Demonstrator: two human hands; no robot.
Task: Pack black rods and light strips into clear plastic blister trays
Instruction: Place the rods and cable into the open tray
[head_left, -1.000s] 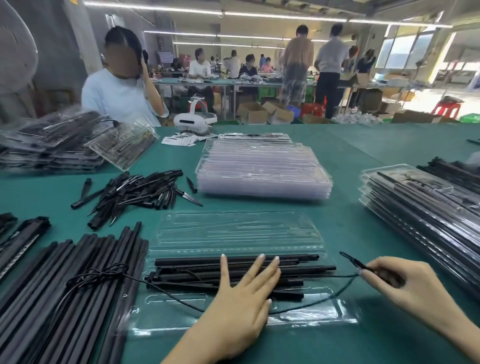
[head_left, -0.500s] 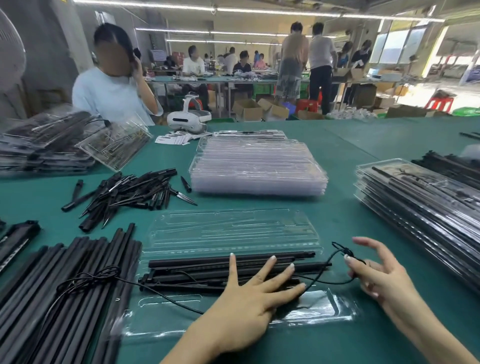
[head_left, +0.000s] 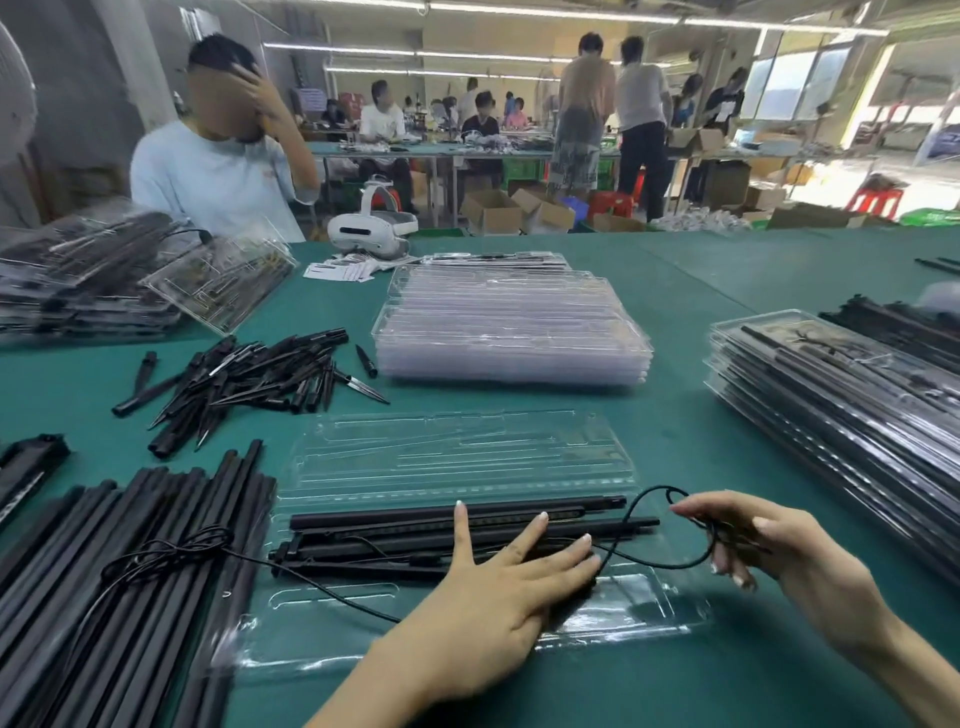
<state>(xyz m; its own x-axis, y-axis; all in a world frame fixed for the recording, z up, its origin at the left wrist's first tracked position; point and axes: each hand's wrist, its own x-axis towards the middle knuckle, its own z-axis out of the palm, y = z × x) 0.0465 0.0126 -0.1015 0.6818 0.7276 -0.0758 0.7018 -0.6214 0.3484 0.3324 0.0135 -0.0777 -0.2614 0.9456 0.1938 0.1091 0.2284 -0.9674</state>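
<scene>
While the left hand (head_left: 498, 587) lies flat with fingers spread, pressing down on the black rods (head_left: 457, 525) seated in the near half of the open clear tray (head_left: 649, 608), the right hand (head_left: 763, 551) curls its fingers around a loop of thin black cable (head_left: 654, 493) just beside the rods' right ends. Rods of this kind appear stiff and light, best held near mid-length so they stay level; the cable is limp and springy and will probably uncoil unless gathered and tucked into a recess. Thin tray plastic likely flexes and slides, hence the steadying palm. To the left lies a bundle of loose rods (head_left: 104, 597) with another cable across it, and beyond it a heap of black spikes (head_left: 249, 374). Farther out stand a stack of empty trays (head_left: 511, 332) and, at right, a stack of filled trays (head_left: 841, 395). Green cloth covers the table (head_left: 675, 291). Behind it, a seated person (head_left: 218, 171), a white headset (head_left: 371, 228), and a workshop with other workers.
</scene>
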